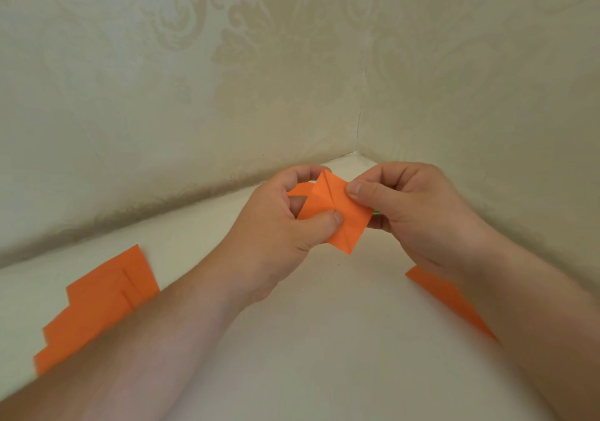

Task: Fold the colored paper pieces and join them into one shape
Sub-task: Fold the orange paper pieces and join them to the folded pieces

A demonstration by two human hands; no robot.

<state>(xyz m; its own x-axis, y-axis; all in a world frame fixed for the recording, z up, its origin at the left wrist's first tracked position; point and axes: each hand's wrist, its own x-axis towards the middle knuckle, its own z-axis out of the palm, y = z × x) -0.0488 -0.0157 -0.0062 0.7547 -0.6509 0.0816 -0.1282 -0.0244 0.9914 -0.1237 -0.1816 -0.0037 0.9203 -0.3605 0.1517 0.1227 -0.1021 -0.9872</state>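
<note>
A folded paper piece (337, 214) was held above the table (318, 339) at centre, the left hand (279, 225) at its nine o'clock, the right hand (418, 212) at three. A paper stack (97, 307) lay at eight o'clock, a single sheet (448, 300) at four, walls (194, 79) at twelve.

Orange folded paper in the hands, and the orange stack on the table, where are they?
folded orange paper piece (337, 216): head view, its creased middle.
stack of orange paper pieces (107, 300): head view, top sheet's flat face.
</note>
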